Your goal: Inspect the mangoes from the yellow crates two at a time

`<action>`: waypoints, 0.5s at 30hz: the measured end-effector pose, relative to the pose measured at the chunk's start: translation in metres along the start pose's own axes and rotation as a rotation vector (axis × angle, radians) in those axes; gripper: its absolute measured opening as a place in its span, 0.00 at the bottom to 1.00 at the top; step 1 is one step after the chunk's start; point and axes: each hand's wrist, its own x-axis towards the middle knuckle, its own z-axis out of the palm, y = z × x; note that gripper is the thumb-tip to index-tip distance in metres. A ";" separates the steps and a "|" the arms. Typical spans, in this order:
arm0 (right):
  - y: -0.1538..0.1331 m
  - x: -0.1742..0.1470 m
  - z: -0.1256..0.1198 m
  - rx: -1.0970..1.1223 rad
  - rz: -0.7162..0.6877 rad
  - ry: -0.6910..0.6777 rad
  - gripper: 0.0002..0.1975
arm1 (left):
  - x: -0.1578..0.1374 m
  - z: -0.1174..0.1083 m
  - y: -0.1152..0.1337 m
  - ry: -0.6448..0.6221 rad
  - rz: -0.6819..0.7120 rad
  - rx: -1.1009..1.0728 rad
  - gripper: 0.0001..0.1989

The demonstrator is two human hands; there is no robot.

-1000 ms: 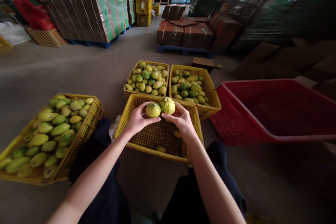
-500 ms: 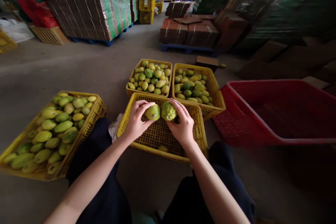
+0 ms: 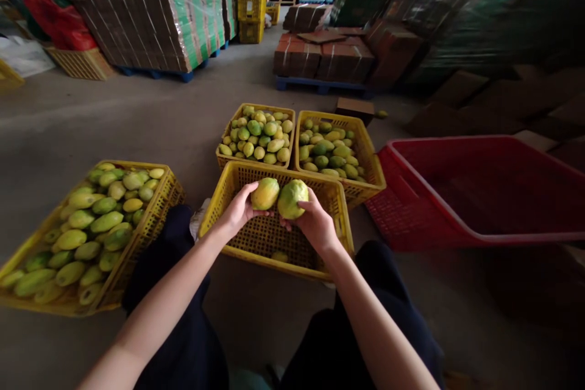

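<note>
Four yellow crates surround the work in the head view. The left crate point(image 3: 158, 213) is heaped with green-yellow fruit and stands beside the person's left leg. The rear-left crate point(image 3: 223, 161) and the rear-right crate point(image 3: 375, 172), both holding similar fruit, stand side by side beyond the middle crate point(image 3: 256, 244), whose far rim lies between the hands and that pair. One loose fruit point(image 3: 280, 256) lies near the middle crate's front wall. To the right, a red basket point(image 3: 411, 216) stands close to the rear-right crate, behind which sits a small brown carton point(image 3: 354, 108). Farther back, strapped brown bundles point(image 3: 297, 60) rest on a blue pallet point(image 3: 301, 83), and a wrapped stack point(image 3: 196, 12) rises at left.

Both forearms reach forward from the lower corners and converge over the middle crate. The left hand point(image 3: 241, 208) grasps a yellow-green fruit point(image 3: 265, 193), with fingers curled beneath it. The right hand point(image 3: 319, 223) grasps a greener, bumpy fruit point(image 3: 290, 198), its thumb laid across the near side and fingers underneath. The two held fruits are raised above the crate floor, close together with a narrow gap between.
</note>
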 end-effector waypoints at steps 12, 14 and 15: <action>-0.002 0.009 0.000 0.421 0.219 0.203 0.13 | 0.015 0.015 -0.008 0.032 -0.293 -0.340 0.15; -0.007 0.010 -0.005 0.487 0.213 0.250 0.12 | 0.026 0.013 -0.016 0.071 -0.314 -0.463 0.14; -0.009 0.011 -0.009 0.516 0.197 0.288 0.11 | 0.032 0.012 -0.022 0.102 -0.300 -0.494 0.13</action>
